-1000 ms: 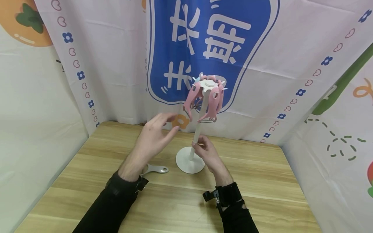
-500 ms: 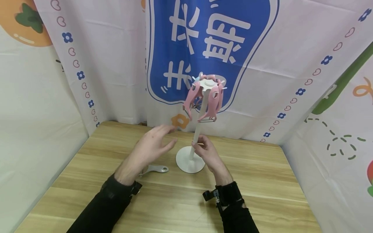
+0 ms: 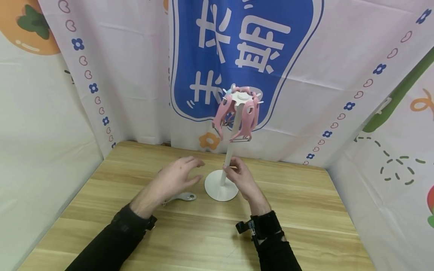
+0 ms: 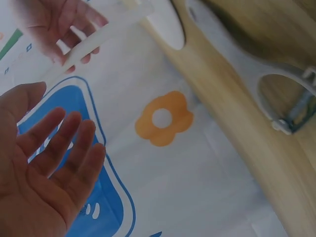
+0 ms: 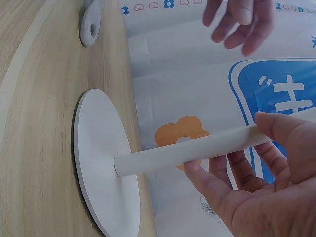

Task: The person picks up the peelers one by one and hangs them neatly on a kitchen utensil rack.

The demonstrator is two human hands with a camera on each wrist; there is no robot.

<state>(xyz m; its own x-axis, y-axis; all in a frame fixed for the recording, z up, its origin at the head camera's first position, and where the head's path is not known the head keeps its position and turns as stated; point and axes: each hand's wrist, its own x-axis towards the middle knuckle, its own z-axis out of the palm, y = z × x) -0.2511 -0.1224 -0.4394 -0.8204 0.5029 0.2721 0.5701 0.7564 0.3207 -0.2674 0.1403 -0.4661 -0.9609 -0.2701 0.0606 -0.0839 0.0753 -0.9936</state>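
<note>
A white utensil stand [image 3: 215,192] with a round base and slim pole stands upright on the table. My right hand [image 3: 245,181] pinches its pole [image 5: 187,153] between thumb and fingers, low above the base. Pink Y-shaped peelers [image 3: 249,116] hang from the hooks at the stand's top; some overlap one another. Left of the base lies a light grey Y-shaped peeler [image 4: 232,57], its blade end partly hidden under my left arm in the head view. Above it hovers my left hand [image 3: 173,180], fingers spread and slightly bent, holding nothing.
A wood-grain table [image 3: 203,241] carries everything. Printed white cloth [image 3: 135,94] hangs behind it and at both sides. The tall stand rises close to the rear cloth.
My left hand has come down and a little left, away from the hanging peelers toward the grey one on the table. My right hand keeps its place on the pole.
</note>
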